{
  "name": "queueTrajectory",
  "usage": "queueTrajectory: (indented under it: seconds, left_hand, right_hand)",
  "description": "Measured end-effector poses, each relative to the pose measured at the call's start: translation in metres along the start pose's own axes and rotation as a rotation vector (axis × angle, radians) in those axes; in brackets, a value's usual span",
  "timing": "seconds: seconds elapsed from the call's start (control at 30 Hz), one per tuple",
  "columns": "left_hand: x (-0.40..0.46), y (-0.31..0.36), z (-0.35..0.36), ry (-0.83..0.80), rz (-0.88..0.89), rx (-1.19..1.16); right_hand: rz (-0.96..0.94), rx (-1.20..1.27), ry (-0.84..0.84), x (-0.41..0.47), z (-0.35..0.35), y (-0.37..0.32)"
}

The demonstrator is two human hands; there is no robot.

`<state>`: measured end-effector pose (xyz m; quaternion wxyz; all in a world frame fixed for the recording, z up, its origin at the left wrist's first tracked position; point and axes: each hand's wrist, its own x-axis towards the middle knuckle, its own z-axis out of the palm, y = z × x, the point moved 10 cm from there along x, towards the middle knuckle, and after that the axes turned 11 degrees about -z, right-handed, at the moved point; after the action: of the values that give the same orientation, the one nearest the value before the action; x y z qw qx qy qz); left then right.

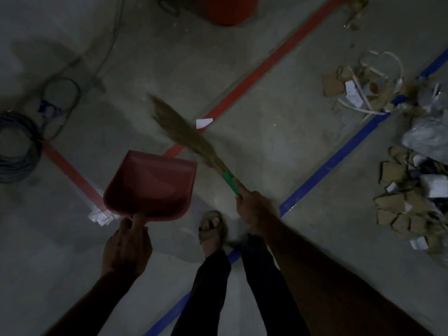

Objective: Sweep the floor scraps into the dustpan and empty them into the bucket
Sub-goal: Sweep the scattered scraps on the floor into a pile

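My left hand [127, 246] grips the handle of a red dustpan [151, 185], held above the floor with its pan looking empty. My right hand [252, 209] grips the green handle of a grass broom [184, 134], whose bristles point up and left over the floor. A white paper scrap [203, 122] lies on the red tape line just right of the bristles. Piles of cardboard and paper scraps lie at the right: one [358, 90] further off, one [412, 202] nearer. The red bucket [229, 9] stands at the top edge, partly cut off.
Red tape [266, 69] and blue tape [339, 156] lines cross the grey concrete floor. A coil of dark cable [17, 146] lies at the left edge, with a loose cable [65, 93] beside it. My sandalled foot [211, 226] stands between my hands. A crumpled plastic bag [429, 134] lies at the right.
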<state>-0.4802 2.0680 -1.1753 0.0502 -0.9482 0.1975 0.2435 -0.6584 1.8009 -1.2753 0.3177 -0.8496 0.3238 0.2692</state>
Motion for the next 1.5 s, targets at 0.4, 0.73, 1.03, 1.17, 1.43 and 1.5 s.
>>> queueTrajectory:
  seconds: [0.4, 0.73, 1.03, 1.17, 1.43, 1.5]
  left_hand:
    - [0.046, 0.162, -0.007, 0.142, 0.263, 0.023]
    - [0.062, 0.354, -0.011, 0.053, 0.447, 0.14]
    - [0.052, 0.474, -0.053, 0.102, 0.581, 0.16]
    - [0.061, 0.499, -0.056, 0.104, 0.638, 0.173]
    - [0.111, 0.503, -0.062, 0.038, 0.638, 0.177]
    - [0.127, 0.501, -0.067, 0.005, 0.63, 0.191]
  right_hand:
    - [0.665, 0.645, 0.275, -0.076, -0.007, 0.253]
    - [0.963, 0.964, 0.642, -0.175, -0.085, 0.449]
    - [0.839, 0.817, 0.758, -0.265, -0.142, 0.443]
    - [0.747, 0.603, 0.728, -0.257, -0.136, 0.4]
    - [0.63, 0.573, 0.622, -0.161, -0.107, 0.306]
    - [0.649, 0.588, 0.552, -0.133, -0.11, 0.288]
